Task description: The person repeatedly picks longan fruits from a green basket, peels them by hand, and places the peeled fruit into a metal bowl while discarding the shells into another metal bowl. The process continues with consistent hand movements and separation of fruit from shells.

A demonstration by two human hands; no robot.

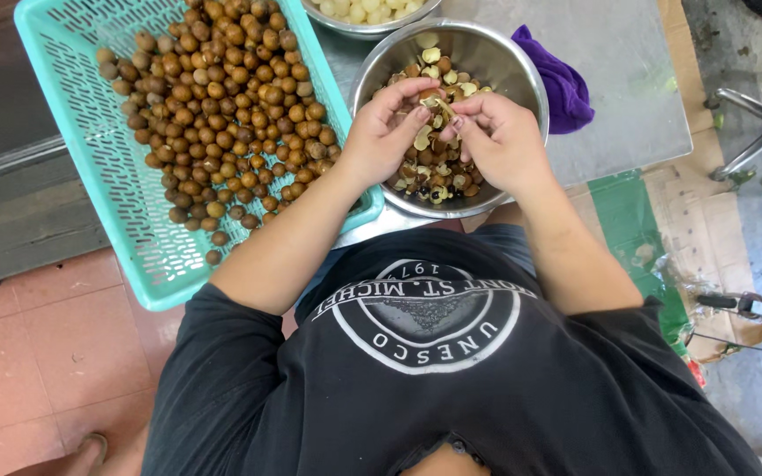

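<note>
Clearly the peeling is partway along: the steel bowl under the hands already holds a good heap of torn brown shells, pale scraps and a few dark seeds, while the turquoise basket beside it is still thickly filled with unpeeled brown fruits, so by my judgement far more remains than has been done. Both hands work together over the middle of that bowl, fingertips nearly touching. The left hand pinches a single fruit between thumb and fingers, and the right hand is curled in close, its fingertips picking at the shell of that same fruit; neither hand is spread flat. A second steel bowl stands at the far edge, only partly in view, with pale, whitish peeled fruits in it. A purple cloth lies just beside the shell bowl on the metal surface. A few loose fruits sit at the near, barer end of the basket.
</note>
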